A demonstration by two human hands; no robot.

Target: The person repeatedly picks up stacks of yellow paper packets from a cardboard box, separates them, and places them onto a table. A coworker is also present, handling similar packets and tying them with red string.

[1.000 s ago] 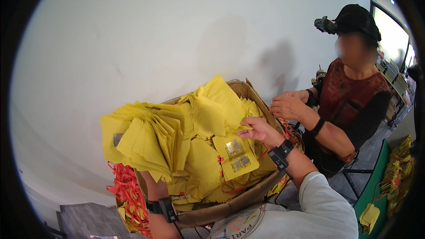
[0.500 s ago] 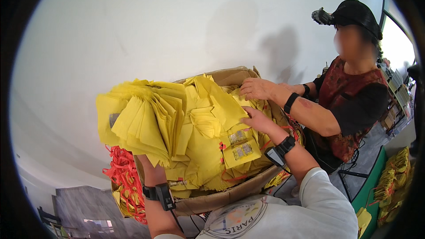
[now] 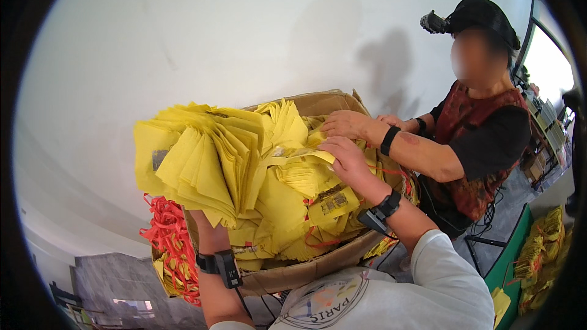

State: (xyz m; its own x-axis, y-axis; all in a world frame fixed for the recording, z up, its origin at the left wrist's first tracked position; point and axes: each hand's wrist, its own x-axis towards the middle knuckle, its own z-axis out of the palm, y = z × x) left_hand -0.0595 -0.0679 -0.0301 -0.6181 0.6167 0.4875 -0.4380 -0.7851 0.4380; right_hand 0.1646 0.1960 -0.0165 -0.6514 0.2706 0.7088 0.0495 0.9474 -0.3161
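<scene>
Person's left hand (image 3: 205, 223) is mostly hidden under a thick fanned stack of folded yellow bags (image 3: 199, 162), propping it up from below; finger spread can't be told, only the wrist with a black wristband (image 3: 221, 266) shows. Right hand (image 3: 347, 160) lies flat, fingers loosely spread, on top of the yellow bags piled in the cardboard box (image 3: 306, 272), pinching nothing that I can see. A loose paper tag (image 3: 333, 200) sits on the pile just below that hand. A bunch of red strings (image 3: 168, 244) hangs off the stack at the box's left side.

A co-worker's hand (image 3: 350, 125) presses on the same pile, touching or just beside the person's right hand, near the box's far flap.

Risks, as I judge them:
- The stack is held from underneath only and leans out past the box rim, so it could fan apart and slide off to the left.
- The red strings could snag on the wristband or box edge and drag bags out.
- Two people's hands on one spot may bump and knock the loose top bags.
- The overfilled box looks bulged at the front wall, so bags may spill over.
</scene>
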